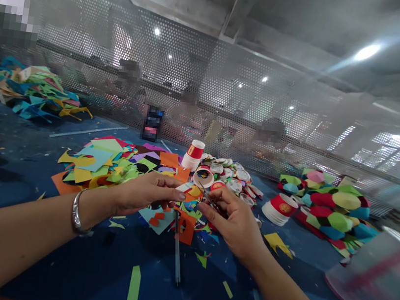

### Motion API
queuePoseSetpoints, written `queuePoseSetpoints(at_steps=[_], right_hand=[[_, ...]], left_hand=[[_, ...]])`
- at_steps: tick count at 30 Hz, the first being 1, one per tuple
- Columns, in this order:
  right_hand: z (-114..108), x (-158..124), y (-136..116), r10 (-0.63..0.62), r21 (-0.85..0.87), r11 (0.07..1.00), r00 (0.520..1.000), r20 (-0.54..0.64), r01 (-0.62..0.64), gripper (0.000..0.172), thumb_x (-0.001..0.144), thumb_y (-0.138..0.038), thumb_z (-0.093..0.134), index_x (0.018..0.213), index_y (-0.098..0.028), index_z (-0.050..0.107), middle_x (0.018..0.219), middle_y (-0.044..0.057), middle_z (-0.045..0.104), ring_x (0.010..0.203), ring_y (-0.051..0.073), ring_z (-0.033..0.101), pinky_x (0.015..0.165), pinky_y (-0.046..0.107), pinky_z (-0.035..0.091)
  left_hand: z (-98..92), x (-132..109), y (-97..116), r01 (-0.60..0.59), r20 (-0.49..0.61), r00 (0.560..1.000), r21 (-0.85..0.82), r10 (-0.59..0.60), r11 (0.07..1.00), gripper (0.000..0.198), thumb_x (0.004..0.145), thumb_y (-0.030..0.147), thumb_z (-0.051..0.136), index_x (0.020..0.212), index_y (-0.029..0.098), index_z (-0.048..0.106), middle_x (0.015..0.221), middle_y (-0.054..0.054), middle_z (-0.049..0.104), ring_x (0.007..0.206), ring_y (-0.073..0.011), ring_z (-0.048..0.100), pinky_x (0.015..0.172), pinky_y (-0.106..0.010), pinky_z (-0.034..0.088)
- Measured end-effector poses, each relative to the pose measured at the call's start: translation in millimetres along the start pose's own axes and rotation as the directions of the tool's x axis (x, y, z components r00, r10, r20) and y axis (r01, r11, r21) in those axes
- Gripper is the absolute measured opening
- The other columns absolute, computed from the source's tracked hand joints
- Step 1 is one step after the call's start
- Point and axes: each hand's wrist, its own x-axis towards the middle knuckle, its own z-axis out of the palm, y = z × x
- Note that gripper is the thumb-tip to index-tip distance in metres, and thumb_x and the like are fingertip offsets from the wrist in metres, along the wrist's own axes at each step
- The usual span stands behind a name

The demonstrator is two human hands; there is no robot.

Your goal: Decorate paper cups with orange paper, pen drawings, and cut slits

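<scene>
My left hand (151, 192), with a silver bangle at the wrist, pinches a small white and red piece (184, 187) that looks like paper cup card. Facing it, my right hand (237, 220) is closed around a pair of small scissors (206, 194), blades pointing toward that piece. Below and behind both hands lie coloured paper scraps (102, 156), some with cut-out curves. Just beyond my fingers a red and white paper cup (203, 176) lies with its mouth toward me. A stack of paper cups (193, 154) stands upside down behind it.
Cut cup pieces (233, 174) are heaped behind my right hand. Farther right are a paper cup (280, 209), colourful patchwork shapes (341, 204) and a translucent tub (365, 272). A pen (177, 251) lies in front. A phone (152, 123) leans against the perforated metal screen (211, 72).
</scene>
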Motion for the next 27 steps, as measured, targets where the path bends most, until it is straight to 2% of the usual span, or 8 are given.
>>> queuePoseSetpoints(at_steps=[4, 7, 10, 12, 16, 18, 22, 27], right_hand=[[7, -2, 1, -0.072, 0.017, 0.997, 0.997, -0.014, 0.072, 0.02, 0.085, -0.036, 0.068, 0.097, -0.023, 0.058, 0.087, 0.001, 0.063, 0.076, 0.016, 0.061, 0.068, 0.03, 0.049], [13, -4, 2, -0.081, 0.051, 0.995, 0.996, 0.03, 0.08, 0.017, 0.086, -0.033, 0.066, 0.097, -0.023, 0.059, 0.091, 0.002, 0.066, 0.085, 0.018, 0.065, 0.074, 0.031, 0.052], [17, -4, 1, -0.102, 0.055, 0.993, 0.994, 0.044, 0.1, 0.013, 0.086, -0.027, 0.065, 0.097, -0.023, 0.061, 0.09, 0.001, 0.067, 0.087, 0.018, 0.066, 0.077, 0.032, 0.052], [18, -4, 0, -0.106, 0.043, 0.994, 0.994, 0.024, 0.105, 0.013, 0.084, -0.024, 0.066, 0.096, -0.023, 0.061, 0.089, 0.001, 0.067, 0.086, 0.018, 0.065, 0.077, 0.031, 0.052], [18, -5, 0, -0.101, 0.026, 0.995, 0.995, 0.017, 0.1, 0.007, 0.087, -0.026, 0.064, 0.093, -0.023, 0.063, 0.083, 0.0, 0.064, 0.078, 0.016, 0.062, 0.069, 0.028, 0.049], [17, -5, 1, -0.096, -0.007, 0.995, 0.995, 0.01, 0.096, 0.007, 0.088, -0.028, 0.063, 0.092, -0.022, 0.064, 0.076, -0.001, 0.061, 0.07, 0.014, 0.057, 0.062, 0.027, 0.045], [16, -4, 1, -0.06, -0.034, 0.998, 0.998, 0.007, 0.061, 0.012, 0.087, -0.031, 0.063, 0.084, -0.02, 0.064, 0.065, -0.004, 0.05, 0.059, 0.012, 0.044, 0.053, 0.026, 0.035], [13, 1, 2, 0.038, 0.194, 0.979, 0.987, 0.158, -0.069, 0.019, 0.087, -0.037, 0.065, 0.085, -0.018, 0.064, 0.076, -0.001, 0.058, 0.067, 0.012, 0.051, 0.061, 0.026, 0.038]], left_hand=[[7.9, -1, -3, 0.099, 0.058, 0.993, 0.005, -0.099, 0.995, 0.029, 0.079, 0.046, 0.069, 0.075, 0.018, 0.067, 0.069, 0.001, 0.052, 0.063, -0.0124, 0.047, 0.06, -0.027, 0.031], [15.5, -2, -3, 0.097, 0.096, 0.991, -0.031, -0.094, 0.995, 0.038, 0.082, 0.052, 0.063, 0.069, 0.017, 0.063, 0.066, 0.001, 0.05, 0.062, -0.0128, 0.048, 0.06, -0.027, 0.033], [20.0, -4, -5, 0.063, 0.116, 0.991, -0.002, -0.063, 0.998, 0.032, 0.083, 0.051, 0.063, 0.078, 0.019, 0.066, 0.069, 0.001, 0.054, 0.065, -0.0133, 0.05, 0.061, -0.026, 0.036], [21.6, -5, -8, 0.041, 0.097, 0.994, 0.114, -0.052, 0.993, 0.028, 0.08, 0.047, 0.065, 0.087, 0.02, 0.069, 0.073, 0.0, 0.059, 0.064, -0.0132, 0.05, 0.06, -0.026, 0.037], [24.5, -5, -13, -0.045, -0.026, 0.998, 0.464, 0.065, 0.885, 0.024, 0.084, 0.04, 0.057, 0.081, 0.019, 0.067, 0.071, 0.0, 0.061, 0.061, -0.0128, 0.048, 0.058, -0.027, 0.036], [25.6, -4, -15, -0.062, -0.043, 0.994, 0.563, 0.104, 0.824, 0.025, 0.087, 0.038, 0.051, 0.078, 0.018, 0.064, 0.072, 0.0, 0.062, 0.063, -0.013, 0.05, 0.06, -0.027, 0.038], [25.2, -3, -14, -0.142, 0.006, 0.984, 0.62, 0.177, 0.771, 0.022, 0.089, 0.03, 0.048, 0.078, 0.018, 0.062, 0.087, -0.003, 0.065, 0.075, -0.0141, 0.056, 0.072, -0.027, 0.043], [21.3, -3, -10, -0.259, 0.065, 0.955, 0.657, 0.289, 0.708, 0.018, 0.091, 0.027, 0.049, 0.091, 0.02, 0.065, 0.096, -0.005, 0.065, 0.092, -0.0177, 0.057, 0.083, -0.03, 0.042]])
